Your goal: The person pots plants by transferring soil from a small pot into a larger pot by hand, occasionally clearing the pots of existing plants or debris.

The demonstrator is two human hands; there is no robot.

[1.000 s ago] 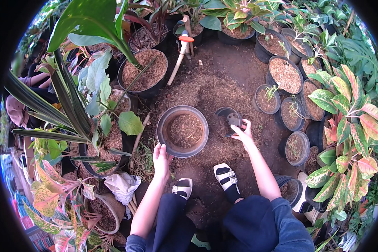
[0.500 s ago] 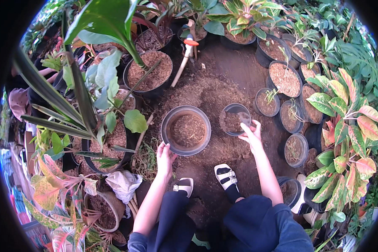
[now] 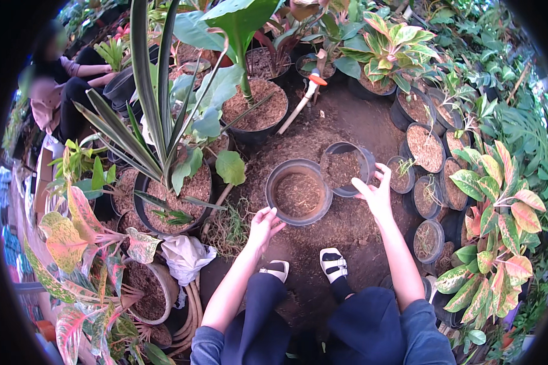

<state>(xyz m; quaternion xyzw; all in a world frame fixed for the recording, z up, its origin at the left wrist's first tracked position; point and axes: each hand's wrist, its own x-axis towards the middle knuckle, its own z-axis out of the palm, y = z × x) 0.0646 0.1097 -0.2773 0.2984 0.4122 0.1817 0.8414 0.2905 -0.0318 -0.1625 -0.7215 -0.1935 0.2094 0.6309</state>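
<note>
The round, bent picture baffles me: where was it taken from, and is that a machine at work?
No robot here: those are a person's bare hands. A wide-lensed camera worn on the head looks down, so straight edges curve near the rim. The left hand has its fingertips at the rim of the larger pot. The right hand holds the smaller pot by its edge. Both contain soil. Potted plants line the brown ground on both sides.

Dirt ground (image 3: 362, 125), loose soil (image 3: 347, 234), stringy greenery (image 3: 231, 232), soil-filled pots (image 3: 424, 149)
</note>
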